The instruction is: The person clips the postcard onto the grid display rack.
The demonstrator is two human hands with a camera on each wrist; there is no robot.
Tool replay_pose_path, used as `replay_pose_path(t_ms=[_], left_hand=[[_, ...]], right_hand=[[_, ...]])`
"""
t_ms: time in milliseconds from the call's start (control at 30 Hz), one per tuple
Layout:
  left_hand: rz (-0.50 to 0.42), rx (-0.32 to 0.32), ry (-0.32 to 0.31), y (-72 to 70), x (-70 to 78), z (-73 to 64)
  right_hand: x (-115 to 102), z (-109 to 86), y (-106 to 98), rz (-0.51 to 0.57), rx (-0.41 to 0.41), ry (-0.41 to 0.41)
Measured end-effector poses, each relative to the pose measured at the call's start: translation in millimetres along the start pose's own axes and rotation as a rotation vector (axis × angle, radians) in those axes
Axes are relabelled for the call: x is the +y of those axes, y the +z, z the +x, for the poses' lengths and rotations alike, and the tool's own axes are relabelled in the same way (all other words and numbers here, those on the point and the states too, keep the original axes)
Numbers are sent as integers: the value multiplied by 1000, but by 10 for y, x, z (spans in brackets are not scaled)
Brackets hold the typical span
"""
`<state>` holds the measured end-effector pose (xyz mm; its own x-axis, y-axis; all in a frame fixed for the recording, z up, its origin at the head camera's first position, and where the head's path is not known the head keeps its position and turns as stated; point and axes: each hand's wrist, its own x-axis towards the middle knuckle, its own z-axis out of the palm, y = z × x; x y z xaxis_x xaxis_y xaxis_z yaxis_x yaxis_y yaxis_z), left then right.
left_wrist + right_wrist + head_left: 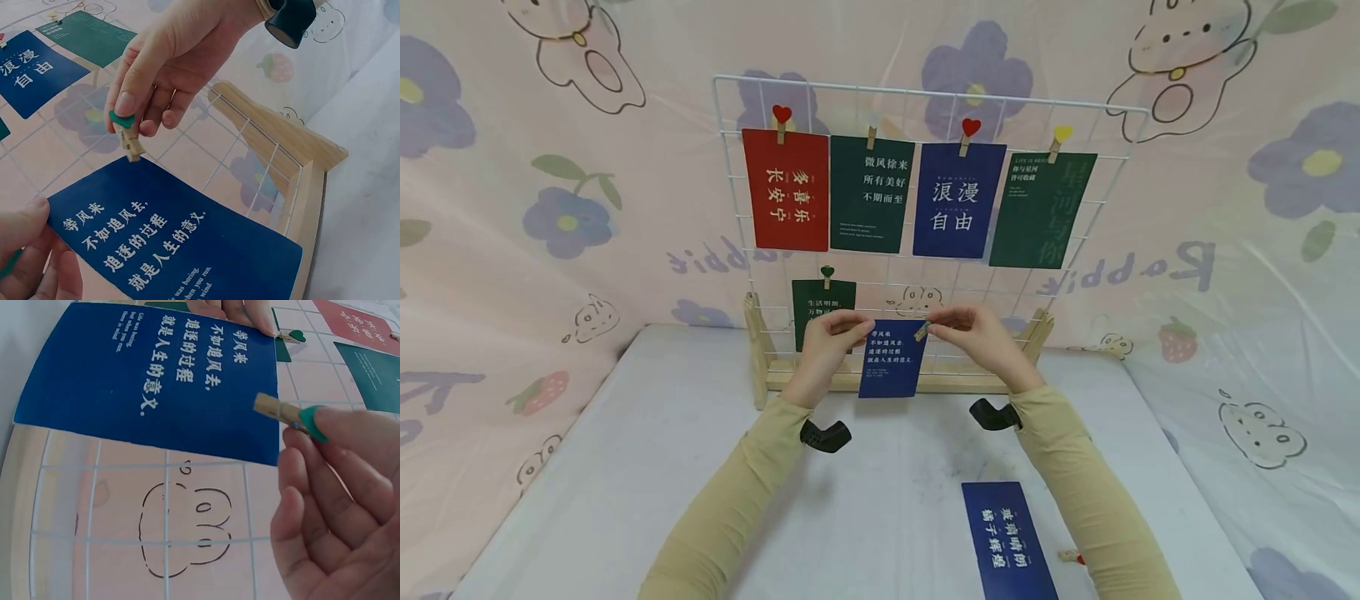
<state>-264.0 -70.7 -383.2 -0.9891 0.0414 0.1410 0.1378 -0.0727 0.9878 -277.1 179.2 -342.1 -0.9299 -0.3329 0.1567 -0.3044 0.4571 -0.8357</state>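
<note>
In the head view my left hand [829,348] pinches the upper left corner of a blue card [887,371] with white writing, in front of a white wire grid rack [936,89]. My right hand [979,335] is at the card's other upper corner. Thumb and fingers there pinch a small wooden clothespin [278,410] with a green heart, its tip overlapping the card's top edge. Whether it bites the card cannot be told. Left of these hangs a green card [823,292], partly behind my left hand and held by another green-heart clothespin [827,277].
Along the rack's upper part hang a red card [786,192], a green card [871,212], a blue card [958,221] and another green card [1037,225], all on clothespins. A blue card [1009,537] and a clothespin [1067,556] lie on the white table [865,517] near my right forearm.
</note>
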Motion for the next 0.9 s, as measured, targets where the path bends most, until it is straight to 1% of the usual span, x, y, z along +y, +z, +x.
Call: replay_pose_path(t_ms=[133, 367, 667, 900], left_hand=[[13, 6, 41, 15, 23, 53], [-4, 34, 102, 38, 57, 127], [-45, 72, 112, 49, 109, 164], [-41, 122, 123, 53, 149, 221]], right_hand=[[-26, 48, -4, -26, 47, -22], [-101, 96, 7, -47, 130, -112], [-172, 138, 49, -90, 223, -172], [-224, 207, 80, -114, 307, -229]])
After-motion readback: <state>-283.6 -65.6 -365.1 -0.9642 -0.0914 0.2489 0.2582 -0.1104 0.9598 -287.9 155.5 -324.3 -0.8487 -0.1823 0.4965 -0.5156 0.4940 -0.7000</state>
